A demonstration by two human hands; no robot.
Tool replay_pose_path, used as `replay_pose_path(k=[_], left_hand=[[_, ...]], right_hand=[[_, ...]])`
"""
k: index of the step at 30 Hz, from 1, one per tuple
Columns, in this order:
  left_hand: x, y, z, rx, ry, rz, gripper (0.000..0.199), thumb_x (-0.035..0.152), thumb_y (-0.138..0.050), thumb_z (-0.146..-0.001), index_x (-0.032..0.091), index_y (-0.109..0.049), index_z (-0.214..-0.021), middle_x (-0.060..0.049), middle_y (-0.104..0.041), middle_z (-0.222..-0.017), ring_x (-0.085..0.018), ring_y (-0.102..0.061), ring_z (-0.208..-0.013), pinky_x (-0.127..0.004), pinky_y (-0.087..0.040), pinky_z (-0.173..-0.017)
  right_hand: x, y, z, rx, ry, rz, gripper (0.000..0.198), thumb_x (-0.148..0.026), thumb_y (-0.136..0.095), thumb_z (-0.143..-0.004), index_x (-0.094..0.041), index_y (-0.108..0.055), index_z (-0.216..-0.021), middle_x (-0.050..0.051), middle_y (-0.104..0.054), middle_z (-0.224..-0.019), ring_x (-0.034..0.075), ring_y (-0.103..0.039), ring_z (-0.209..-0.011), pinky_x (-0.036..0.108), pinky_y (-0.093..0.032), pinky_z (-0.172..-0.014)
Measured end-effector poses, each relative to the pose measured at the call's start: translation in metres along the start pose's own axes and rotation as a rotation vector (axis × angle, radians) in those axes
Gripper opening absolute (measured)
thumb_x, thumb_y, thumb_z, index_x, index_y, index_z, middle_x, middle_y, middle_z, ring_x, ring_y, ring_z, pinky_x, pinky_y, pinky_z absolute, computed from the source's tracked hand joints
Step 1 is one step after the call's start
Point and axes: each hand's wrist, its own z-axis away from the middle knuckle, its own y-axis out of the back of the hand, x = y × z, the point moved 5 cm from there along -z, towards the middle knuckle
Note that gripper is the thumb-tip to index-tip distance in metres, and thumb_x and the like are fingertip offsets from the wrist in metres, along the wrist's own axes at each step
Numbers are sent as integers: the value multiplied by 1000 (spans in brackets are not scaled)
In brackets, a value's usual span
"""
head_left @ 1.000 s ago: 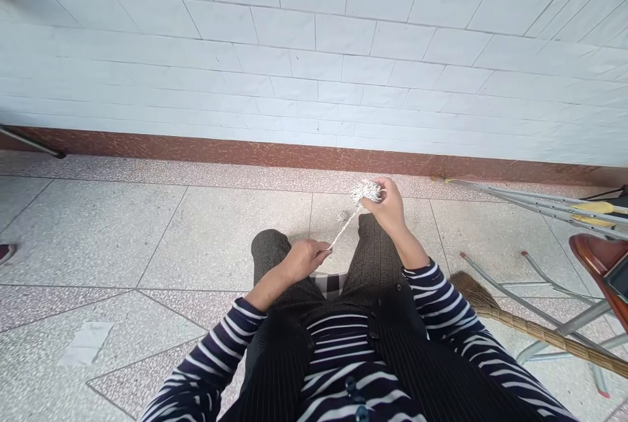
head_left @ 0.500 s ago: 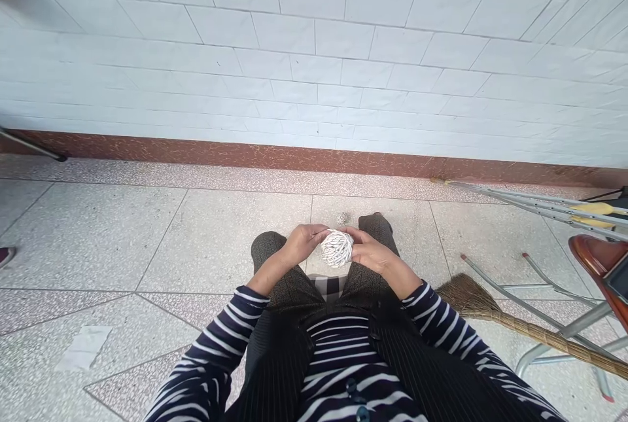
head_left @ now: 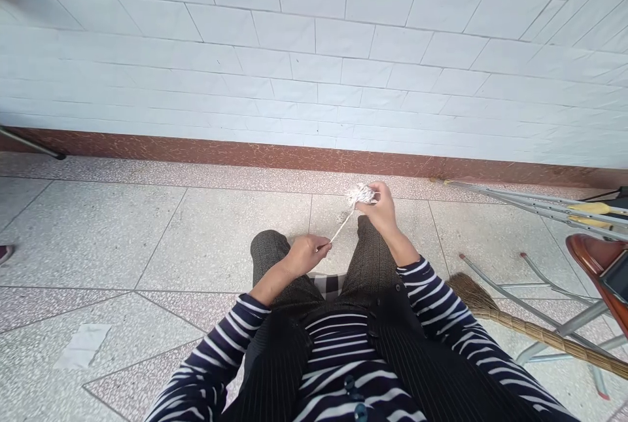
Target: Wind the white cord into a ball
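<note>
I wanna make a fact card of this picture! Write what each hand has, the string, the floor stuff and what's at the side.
Left hand: pinching a white strand
Right hand: holding a white ball of cord
String: strand stretched between the ball and the left hand
On the floor: white sheet at the left; small pale lump, too tiny to identify
Right side: straw broom, reddish-brown chair seat

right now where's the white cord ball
In the head view, the white cord ball is in the right hand, its strand leading to the left hand.
</note>
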Motion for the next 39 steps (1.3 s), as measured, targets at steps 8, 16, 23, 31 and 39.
replay_pose_path(k=[8, 16, 23, 31, 39], left_hand=[[14, 36, -18, 104, -153, -191, 30, 30, -48, -98, 20, -67, -78, -5, -65, -70, -19, -59, -71, -39, -42, -101], [-10, 5, -19, 81, -12, 210, 22, 20, -51, -92, 16, -73, -95, -6, -76, -93, -21, -68, -86, -27, -46, -79], [-41, -9, -18, 83, 159, 109, 33, 29, -48, -95, 16, -66, -71, -1, -67, -68, -14, -58, -65, -23, -40, -67], [-5, 2, -7, 99, -124, -266, 37, 31, -41, -103, 18, -64, -78, -3, -64, -68, -17, -59, -70, -29, -46, -77], [1, 18, -25, 140, -271, -335, 32, 26, -43, -103, 18, -68, -85, -2, -65, -69, -15, -59, -69, -37, -45, -98]], right_hand=[[52, -53, 64, -682, -393, -203, 46, -16, -72, -57, -22, -60, -101, -1, -57, -88, 16, -56, -78, 26, -50, -62], [4, -38, 75, -713, -367, -668, 63, -11, -80, -60, -29, -63, -118, -1, -62, -101, 16, -61, -89, 26, -58, -70], [-15, -21, 46, -568, -227, -708, 57, -15, -76, -63, -30, -60, -116, 4, -64, -123, 25, -64, -106, 41, -61, -80], [24, -8, 2, -76, -88, 158, 63, -33, -82, -59, -22, -58, -116, 9, -54, -117, 25, -60, -97, 43, -57, -82], [78, -66, 69, -645, -507, -216, 53, -24, -78, -60, -21, -60, -109, 3, -59, -97, 18, -63, -80, 34, -56, -67]])
